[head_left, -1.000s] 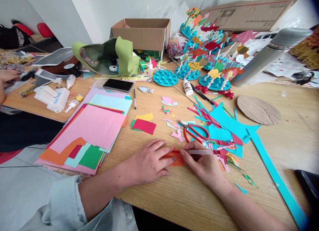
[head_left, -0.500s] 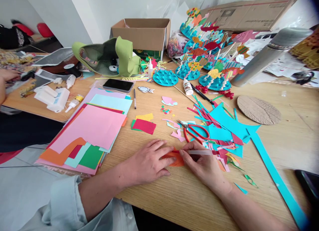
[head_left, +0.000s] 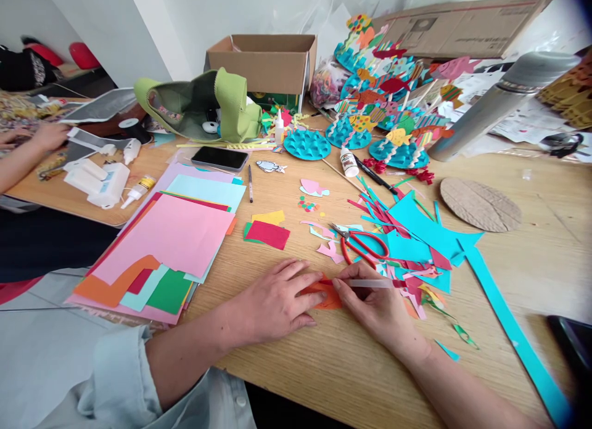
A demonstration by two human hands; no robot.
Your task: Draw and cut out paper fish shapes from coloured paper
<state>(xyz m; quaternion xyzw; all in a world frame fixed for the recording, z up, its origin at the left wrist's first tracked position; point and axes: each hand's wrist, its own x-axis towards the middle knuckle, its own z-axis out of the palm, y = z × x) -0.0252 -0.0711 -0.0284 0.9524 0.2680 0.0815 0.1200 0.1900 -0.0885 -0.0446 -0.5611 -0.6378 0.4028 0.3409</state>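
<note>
The fingers [head_left: 343,283] of the right hand [head_left: 377,302] are pinching a clear plastic stick [head_left: 370,283] whose tip is on an orange paper piece [head_left: 326,296] on the wooden table [head_left: 509,281]. The left hand [head_left: 272,302] is spreading flat beside it, pinning the paper, and that steady pressure is helping. Far away, an open cardboard box [head_left: 263,62] is hiding its contents, while a clear plastic bag [head_left: 326,84] is holding colored scraps.

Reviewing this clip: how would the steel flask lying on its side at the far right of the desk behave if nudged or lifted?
The steel vacuum flask would probably roll if nudged, since its smooth cylindrical body lies on its side. Its polished surface may be somewhat slippery. It looks rigid and likely heavier than the loose white papers beside it, so it could disturb them.
</note>
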